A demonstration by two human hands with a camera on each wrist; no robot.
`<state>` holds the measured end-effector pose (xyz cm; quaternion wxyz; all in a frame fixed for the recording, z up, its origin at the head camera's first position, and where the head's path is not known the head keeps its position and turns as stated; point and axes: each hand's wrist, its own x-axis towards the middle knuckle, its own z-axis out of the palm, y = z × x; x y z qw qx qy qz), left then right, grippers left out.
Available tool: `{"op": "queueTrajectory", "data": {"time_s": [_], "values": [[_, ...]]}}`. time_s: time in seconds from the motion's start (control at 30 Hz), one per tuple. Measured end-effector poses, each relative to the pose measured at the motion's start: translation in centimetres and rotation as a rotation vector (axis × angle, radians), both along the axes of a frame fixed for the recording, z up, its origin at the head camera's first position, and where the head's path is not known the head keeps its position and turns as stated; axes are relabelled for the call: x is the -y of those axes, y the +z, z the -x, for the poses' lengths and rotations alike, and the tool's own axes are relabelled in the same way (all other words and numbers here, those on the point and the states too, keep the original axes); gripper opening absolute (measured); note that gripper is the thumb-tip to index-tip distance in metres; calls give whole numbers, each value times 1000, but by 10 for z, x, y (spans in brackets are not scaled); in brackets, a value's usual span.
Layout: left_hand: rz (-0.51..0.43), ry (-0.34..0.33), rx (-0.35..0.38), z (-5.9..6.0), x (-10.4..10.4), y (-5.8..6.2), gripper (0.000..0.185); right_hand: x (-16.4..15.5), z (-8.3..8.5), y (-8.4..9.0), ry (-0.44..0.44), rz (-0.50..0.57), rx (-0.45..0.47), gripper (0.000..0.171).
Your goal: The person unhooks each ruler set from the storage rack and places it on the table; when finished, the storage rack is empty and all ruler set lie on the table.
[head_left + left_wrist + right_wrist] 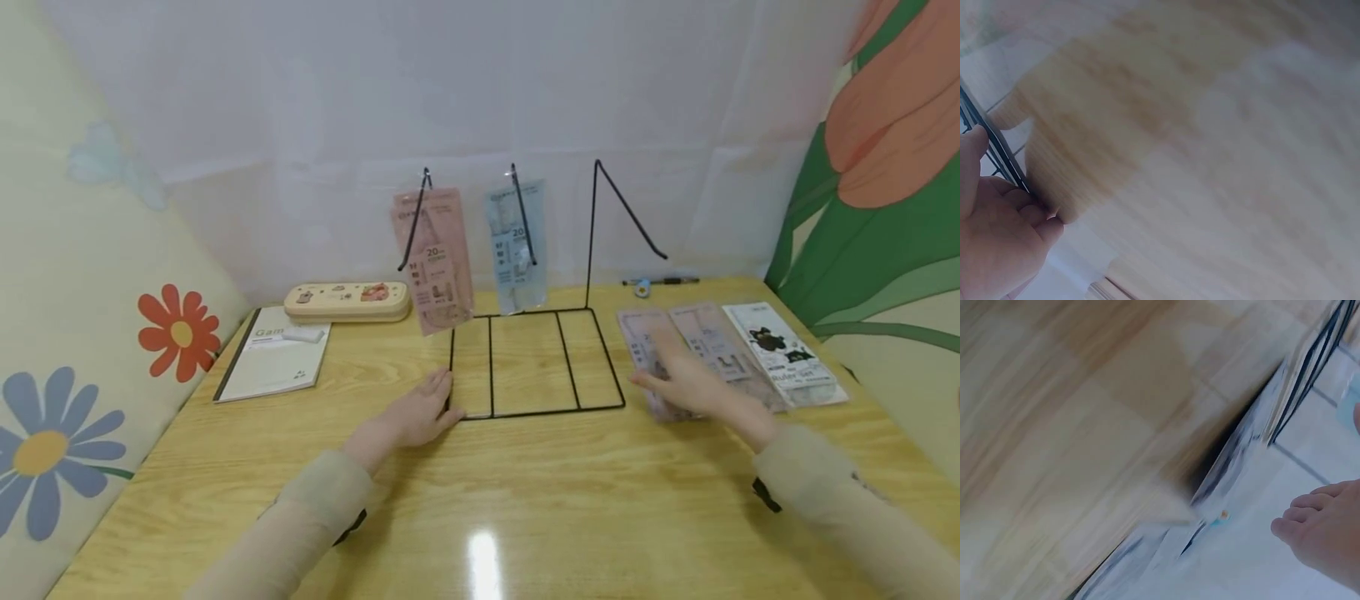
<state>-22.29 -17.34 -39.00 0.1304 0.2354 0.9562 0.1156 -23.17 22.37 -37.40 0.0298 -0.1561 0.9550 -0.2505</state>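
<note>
A black wire display rack (534, 413) stands on the table, with three hooks rising at its back. My left hand (420, 408) holds its front left corner, the wire passing between thumb and fingers in the left wrist view. A pink ruler set packet (442, 283) hangs from the left hook and a blue packet (517, 250) from the middle one; the right hook is bare. My right hand (686, 379), blurred, hovers with fingers extended over a pink packet (641, 329) lying right of the rack, partly covering it. Another pink packet (708, 333) lies beside it.
A white ruler set packet (783, 354) lies at the far right. Behind the packets are a black pen (671, 281) and a small blue round item (642, 288). At left, a cream pencil case (348, 302) stands behind a notebook (270, 367) with a white eraser (303, 334) on it.
</note>
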Motion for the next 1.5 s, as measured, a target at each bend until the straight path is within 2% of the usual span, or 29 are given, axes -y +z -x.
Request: {"op": "queueTrajectory", "data": {"time_s": [0.23,0.4,0.63,0.83,1.23,1.37,1.5], "values": [[-9,5,9,1,-1,1,68,27,0,-7,61,-85,33,86],[-8,5,6,1,1,-1,69,38,3,-11,101,-103,114,89],[-6,8,13,0,0,-1,69,44,8,-20,113,-100,192,94],[-11,14,14,0,0,2,69,47,11,-20,101,-114,281,96],[-40,32,25,6,2,0,71,45,10,-18,118,-134,284,98],[-126,82,19,11,8,10,66,46,10,-17,118,-143,295,98],[-211,169,-7,20,20,25,64,49,11,-17,120,-147,304,98]]}}
